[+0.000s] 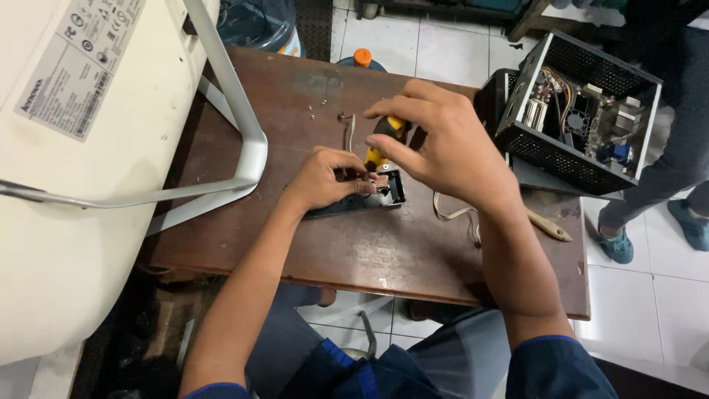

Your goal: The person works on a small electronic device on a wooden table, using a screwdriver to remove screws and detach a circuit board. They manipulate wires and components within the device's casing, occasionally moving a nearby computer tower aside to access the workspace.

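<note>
Two hands at work here, both busy. The right hand (436, 144) is wrapped around one screwdriver (380, 144) with a chunky yellow-and-black handle, tip pointing down into one small black part (369, 198), flat and rectangular, lying mid-surface. The left hand (325, 177) pinches that part at its near end, fingers curled tight on it.

The surface (354, 251) is worn brown wood, scuffed, with a few tiny screws (317, 109) scattered near the far edge. One white monitor (59, 148) lies face down on the left, smooth plastic with a bent silver metal stand (244, 140). One open black mesh case (583, 111) sits right, boards and wires showing. One wooden-handled brush (550, 225) lies beside the right forearm.
</note>
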